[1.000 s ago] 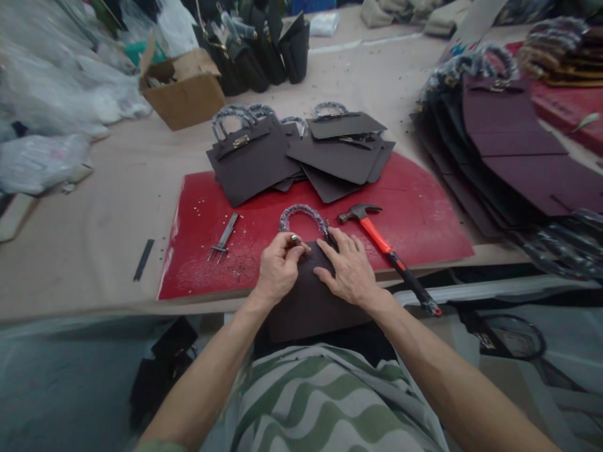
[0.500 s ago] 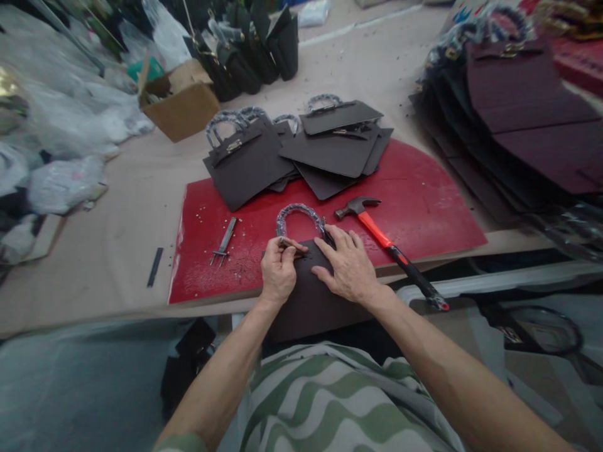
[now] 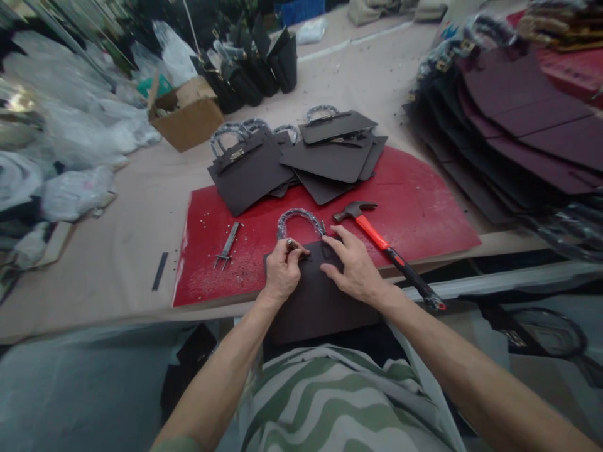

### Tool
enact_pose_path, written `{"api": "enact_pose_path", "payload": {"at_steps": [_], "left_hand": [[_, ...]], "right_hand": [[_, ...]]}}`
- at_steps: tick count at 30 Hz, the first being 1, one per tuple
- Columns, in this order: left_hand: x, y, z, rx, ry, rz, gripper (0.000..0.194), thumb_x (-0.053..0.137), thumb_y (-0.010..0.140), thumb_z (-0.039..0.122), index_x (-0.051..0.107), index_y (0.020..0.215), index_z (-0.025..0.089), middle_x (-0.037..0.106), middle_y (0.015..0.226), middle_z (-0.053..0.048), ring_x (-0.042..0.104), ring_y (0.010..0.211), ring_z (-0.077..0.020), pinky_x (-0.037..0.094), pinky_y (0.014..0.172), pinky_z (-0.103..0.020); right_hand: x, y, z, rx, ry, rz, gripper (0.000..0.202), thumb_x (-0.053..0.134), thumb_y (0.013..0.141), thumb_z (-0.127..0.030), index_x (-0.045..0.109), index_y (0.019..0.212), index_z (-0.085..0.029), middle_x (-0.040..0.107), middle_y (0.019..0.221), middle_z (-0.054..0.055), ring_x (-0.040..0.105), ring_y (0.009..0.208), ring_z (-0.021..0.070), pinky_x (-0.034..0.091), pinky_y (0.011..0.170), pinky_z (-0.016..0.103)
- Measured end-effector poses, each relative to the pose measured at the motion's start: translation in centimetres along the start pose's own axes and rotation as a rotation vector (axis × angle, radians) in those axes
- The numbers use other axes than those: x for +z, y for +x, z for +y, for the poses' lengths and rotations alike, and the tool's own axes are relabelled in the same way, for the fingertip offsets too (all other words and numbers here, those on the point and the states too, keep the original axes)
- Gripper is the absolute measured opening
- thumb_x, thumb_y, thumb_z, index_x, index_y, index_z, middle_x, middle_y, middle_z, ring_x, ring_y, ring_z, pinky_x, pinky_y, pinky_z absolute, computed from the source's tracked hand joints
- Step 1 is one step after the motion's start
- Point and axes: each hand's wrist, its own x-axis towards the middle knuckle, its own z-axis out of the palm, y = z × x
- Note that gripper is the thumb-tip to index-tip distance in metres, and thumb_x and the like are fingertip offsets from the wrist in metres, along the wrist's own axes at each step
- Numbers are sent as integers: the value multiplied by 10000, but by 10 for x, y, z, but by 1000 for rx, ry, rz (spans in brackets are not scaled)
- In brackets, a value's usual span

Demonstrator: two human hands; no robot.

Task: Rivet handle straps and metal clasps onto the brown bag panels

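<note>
A dark brown bag panel (image 3: 320, 307) with a plastic-wrapped handle (image 3: 299, 215) lies in front of me, overhanging the table's near edge. My left hand (image 3: 282, 270) is closed in a pinch on a slim metal tool (image 3: 291, 243), held slanted low over the panel's upper part; its tip is hard to make out. Over the right side of the panel, my right hand (image 3: 351, 263) has its fingers spread, thumb and fingertips near the handle's right base. Whether it touches the panel I cannot tell. A claw hammer (image 3: 372, 232) with an orange and black grip rests to its right.
Under the work lies a red board (image 3: 424, 213), with a pronged metal tool (image 3: 227, 245) on its left. Finished-looking panels with handles (image 3: 257, 166) are piled behind. Burgundy panels (image 3: 527, 107) stack at right; a cardboard box (image 3: 188, 119) stands back left. A black strip (image 3: 160, 271) lies left.
My right hand has lifted slightly and drawn back from the handle base, its fingers parting. My left hand keeps its pinch, the tool now more upright. The whole view has shifted a little.
</note>
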Motion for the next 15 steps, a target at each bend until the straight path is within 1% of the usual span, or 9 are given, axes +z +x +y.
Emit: {"api": "enact_pose_path", "payload": {"at_steps": [2,3,4,6,8,10,12,14,15], "left_hand": [[-1,3,1,29,7,-38,76,513,958,221,567,908,203,718,811,-15,717,778,-142,587,753,-256],[-2,4,1,45,9,-51,81,513,955,213,573,902,203,720,806,-14,714,771,-139,579,746,-250],[-2,5,1,59,12,-60,85,512,953,206,578,899,203,723,805,-12,711,764,-137,571,739,-245],[-1,5,1,87,29,-63,92,506,950,191,584,903,205,727,810,-12,705,755,-134,561,731,-242],[-1,4,-1,127,66,-59,95,501,948,180,585,912,207,728,822,-16,706,761,-137,558,734,-245],[0,2,-3,173,107,-66,90,503,947,182,586,925,208,727,840,-29,715,791,-151,561,751,-257],[1,0,-6,207,134,-79,80,510,950,196,588,944,208,729,864,-45,725,828,-170,567,768,-270],[1,-1,-8,222,144,-89,79,512,953,205,589,966,208,732,878,-55,732,845,-183,572,775,-279],[2,-2,-9,225,145,-91,83,508,955,203,589,974,207,732,881,-57,734,850,-186,574,777,-280]], "right_hand": [[-16,-1,8,81,-56,90,484,590,884,-316,555,1325,-119,473,1454,206,444,1339,326,400,1072,477],[-26,-2,12,153,-127,108,464,581,886,-312,565,1305,-113,508,1405,213,481,1287,337,421,1035,476],[-35,-3,17,237,-212,87,450,578,885,-316,575,1282,-106,548,1336,218,520,1221,349,439,989,478],[-53,-4,26,412,-357,-50,404,575,880,-333,599,1210,-102,603,1186,216,579,1078,353,461,884,458],[-65,-4,34,554,-369,-197,292,589,861,-324,618,1077,-129,627,1055,182,607,969,322,456,805,410],[-70,-3,38,724,-118,-247,151,636,792,-248,590,914,-171,623,906,115,608,873,262,437,735,343],[-72,0,37,879,253,-261,157,658,710,-180,528,797,-198,577,743,44,580,737,199,418,644,291],[-74,2,31,955,526,-305,172,650,688,-189,486,741,-208,524,640,1,519,594,148,401,546,260],[-76,2,25,961,593,-329,162,638,705,-222,479,733,-210,503,614,-12,474,529,126,388,498,252]]}}
